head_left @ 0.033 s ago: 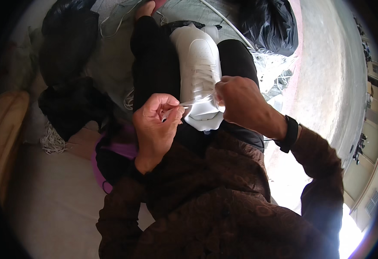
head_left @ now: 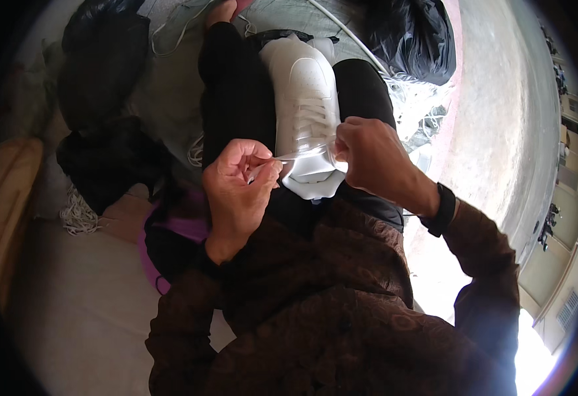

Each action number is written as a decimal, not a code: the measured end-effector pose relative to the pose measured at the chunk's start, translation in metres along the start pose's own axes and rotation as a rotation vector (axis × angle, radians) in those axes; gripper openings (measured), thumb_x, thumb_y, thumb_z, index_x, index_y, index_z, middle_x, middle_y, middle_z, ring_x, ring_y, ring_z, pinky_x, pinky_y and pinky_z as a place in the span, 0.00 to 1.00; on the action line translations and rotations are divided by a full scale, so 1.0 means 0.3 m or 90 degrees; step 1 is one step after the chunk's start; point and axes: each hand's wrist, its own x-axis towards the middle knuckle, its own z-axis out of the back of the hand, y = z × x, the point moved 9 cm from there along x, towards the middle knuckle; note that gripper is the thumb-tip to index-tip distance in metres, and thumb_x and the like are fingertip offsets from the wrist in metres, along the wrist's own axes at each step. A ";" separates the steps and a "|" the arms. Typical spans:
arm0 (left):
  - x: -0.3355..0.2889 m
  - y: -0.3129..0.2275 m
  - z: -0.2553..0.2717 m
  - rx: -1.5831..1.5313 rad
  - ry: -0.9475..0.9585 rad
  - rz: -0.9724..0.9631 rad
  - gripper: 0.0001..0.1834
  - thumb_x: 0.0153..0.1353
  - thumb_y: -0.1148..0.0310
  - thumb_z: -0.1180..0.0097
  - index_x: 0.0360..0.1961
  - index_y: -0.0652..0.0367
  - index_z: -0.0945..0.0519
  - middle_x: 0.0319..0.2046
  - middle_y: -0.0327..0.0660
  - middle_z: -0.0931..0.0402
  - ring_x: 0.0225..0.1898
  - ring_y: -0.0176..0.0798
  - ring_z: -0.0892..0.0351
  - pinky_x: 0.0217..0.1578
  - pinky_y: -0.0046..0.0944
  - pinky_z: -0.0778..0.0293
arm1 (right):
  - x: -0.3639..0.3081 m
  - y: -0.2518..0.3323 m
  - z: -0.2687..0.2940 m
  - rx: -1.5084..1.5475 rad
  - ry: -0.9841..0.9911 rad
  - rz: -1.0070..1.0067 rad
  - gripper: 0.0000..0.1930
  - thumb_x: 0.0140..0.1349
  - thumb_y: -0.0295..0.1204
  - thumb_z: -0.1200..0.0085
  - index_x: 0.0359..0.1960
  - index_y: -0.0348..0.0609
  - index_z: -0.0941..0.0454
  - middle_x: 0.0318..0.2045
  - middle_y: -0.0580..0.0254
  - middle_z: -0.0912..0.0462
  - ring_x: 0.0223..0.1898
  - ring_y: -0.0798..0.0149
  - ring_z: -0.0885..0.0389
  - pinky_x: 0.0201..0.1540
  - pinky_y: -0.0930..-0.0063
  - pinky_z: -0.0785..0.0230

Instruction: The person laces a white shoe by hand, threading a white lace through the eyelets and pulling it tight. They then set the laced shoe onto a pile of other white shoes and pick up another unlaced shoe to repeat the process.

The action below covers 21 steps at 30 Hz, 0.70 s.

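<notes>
A white sneaker [head_left: 307, 86] rests between my thighs, toe pointing away from me and its opening near my lap. White laces [head_left: 310, 119] criss-cross its front. On the left side of the opening, my left hand [head_left: 241, 181] pinches a lace end between thumb and fingertips. My right hand [head_left: 378, 158] is closed at the shoe's right edge, with a lace running toward it; its fingertips are partly hidden by the back of the hand. Between both hands the lace is stretched across the shoe's tongue.
Black plastic bags [head_left: 411, 39] lie beyond my right knee, beside a heap of white laces [head_left: 421, 109]. Another black bag [head_left: 104, 59] is at the far left. A lace bundle [head_left: 79, 211] and a purple-edged item [head_left: 153, 254] lie to my left, near a wooden piece [head_left: 12, 211].
My right hand has shifted very slightly to the right. Otherwise the shoe, the laces and my left hand look nearly the same.
</notes>
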 end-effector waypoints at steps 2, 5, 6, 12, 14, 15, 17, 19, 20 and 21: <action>0.007 0.007 0.014 0.004 0.002 0.008 0.08 0.59 0.85 0.40 0.38 0.67 0.26 0.29 0.43 0.20 0.29 0.29 0.20 0.30 0.29 0.21 | -0.056 -0.011 -0.010 0.074 -0.088 -0.028 0.06 0.48 0.14 0.40 0.25 0.35 0.23 0.28 0.51 0.20 0.28 0.49 0.18 0.31 0.62 0.28; 0.030 0.020 0.002 0.013 0.008 0.043 0.10 0.58 0.85 0.40 0.36 0.66 0.28 0.29 0.43 0.20 0.28 0.29 0.21 0.29 0.30 0.21 | -0.107 -0.043 0.009 0.172 -0.232 -0.063 0.06 0.52 0.13 0.42 0.25 0.34 0.26 0.26 0.52 0.23 0.27 0.49 0.20 0.30 0.63 0.29; 0.038 0.031 0.000 0.010 0.007 0.088 0.10 0.57 0.85 0.40 0.36 0.64 0.29 0.28 0.41 0.21 0.27 0.28 0.22 0.28 0.29 0.22 | -0.112 -0.047 0.007 0.177 -0.242 -0.070 0.06 0.51 0.13 0.42 0.25 0.35 0.26 0.26 0.53 0.24 0.26 0.50 0.21 0.29 0.63 0.29; 0.032 -0.082 -0.123 0.389 0.057 -0.224 0.13 0.52 0.84 0.42 0.37 0.62 0.29 0.22 0.41 0.26 0.23 0.32 0.22 0.27 0.32 0.27 | -0.123 0.014 0.027 0.059 -0.298 0.008 0.08 0.50 0.15 0.38 0.26 0.38 0.25 0.28 0.56 0.26 0.28 0.51 0.22 0.29 0.63 0.29; 0.032 -0.070 -0.133 0.390 0.072 -0.225 0.13 0.52 0.84 0.41 0.37 0.62 0.29 0.22 0.42 0.26 0.23 0.34 0.21 0.28 0.34 0.26 | -0.141 0.032 0.039 0.029 -0.308 0.024 0.08 0.49 0.16 0.36 0.27 0.39 0.24 0.28 0.58 0.26 0.29 0.51 0.21 0.30 0.63 0.28; 0.033 -0.064 -0.106 0.373 0.035 -0.198 0.14 0.51 0.83 0.40 0.38 0.62 0.28 0.22 0.44 0.26 0.23 0.37 0.20 0.28 0.35 0.26 | -0.159 0.046 0.047 0.031 -0.331 0.030 0.09 0.48 0.17 0.35 0.28 0.40 0.23 0.28 0.58 0.25 0.30 0.51 0.21 0.31 0.62 0.28; 0.022 -0.072 -0.092 0.360 0.003 -0.179 0.15 0.50 0.82 0.39 0.38 0.61 0.28 0.23 0.45 0.25 0.23 0.41 0.20 0.28 0.37 0.25 | -0.168 0.047 0.056 0.034 -0.364 0.037 0.11 0.46 0.18 0.34 0.30 0.41 0.22 0.28 0.59 0.25 0.31 0.51 0.21 0.33 0.61 0.27; -0.048 -0.186 -0.217 0.545 0.090 -0.424 0.17 0.48 0.82 0.38 0.39 0.61 0.27 0.23 0.47 0.24 0.23 0.47 0.19 0.27 0.40 0.24 | -0.167 0.052 0.055 0.030 -0.370 0.101 0.11 0.46 0.21 0.36 0.32 0.41 0.23 0.30 0.59 0.24 0.34 0.52 0.21 0.37 0.58 0.26; -0.043 -0.176 -0.224 0.615 0.098 -0.466 0.17 0.47 0.83 0.40 0.39 0.60 0.27 0.25 0.46 0.23 0.25 0.50 0.19 0.27 0.41 0.24 | -0.169 0.046 0.065 0.013 -0.382 0.091 0.11 0.46 0.22 0.35 0.31 0.42 0.24 0.28 0.59 0.23 0.34 0.52 0.20 0.38 0.59 0.26; -0.023 -0.171 -0.213 0.621 0.095 -0.473 0.17 0.47 0.83 0.40 0.39 0.60 0.27 0.25 0.46 0.23 0.25 0.50 0.19 0.27 0.41 0.24 | -0.161 0.032 0.071 0.014 -0.390 0.096 0.11 0.46 0.22 0.35 0.31 0.42 0.24 0.28 0.59 0.23 0.34 0.52 0.20 0.38 0.59 0.26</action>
